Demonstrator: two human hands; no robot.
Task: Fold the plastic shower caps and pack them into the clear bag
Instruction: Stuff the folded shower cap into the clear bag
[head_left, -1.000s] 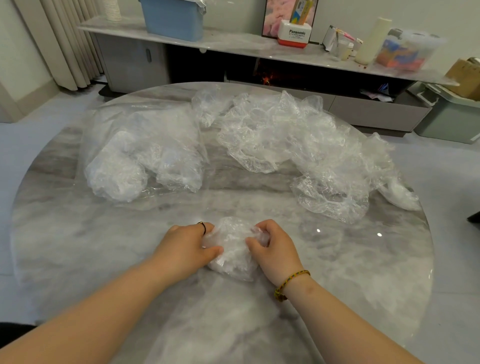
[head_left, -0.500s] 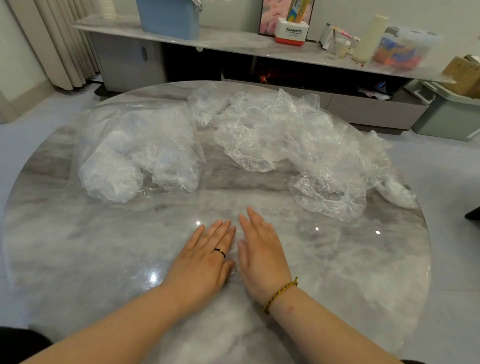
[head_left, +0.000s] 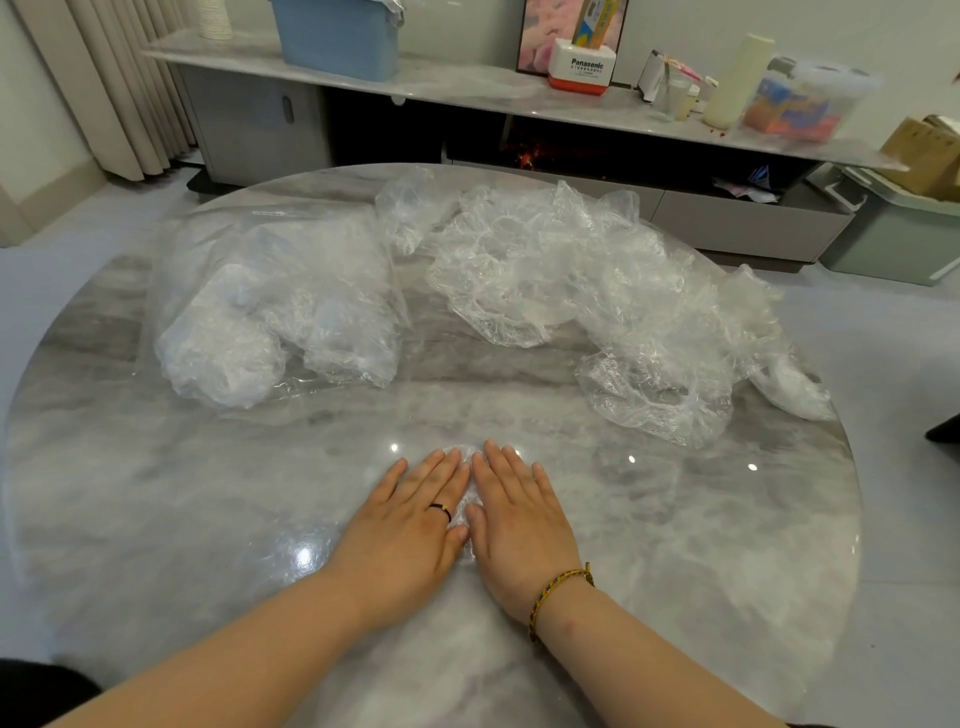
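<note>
As left hand (head_left: 410, 525) and right hand (head_left: 522, 519) press one cap (head_left: 464, 508), fingers (head_left: 448, 467) straight, loose caps (head_left: 571, 270) lie beyond.

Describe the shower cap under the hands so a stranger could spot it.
On the round marble table, near side, the left hand and right hand lie flat side by side. The shower cap is the small wad peeking out between them. Unlike the loose pile far right and the stuffed clear bag far left, it is pressed flat.
</note>
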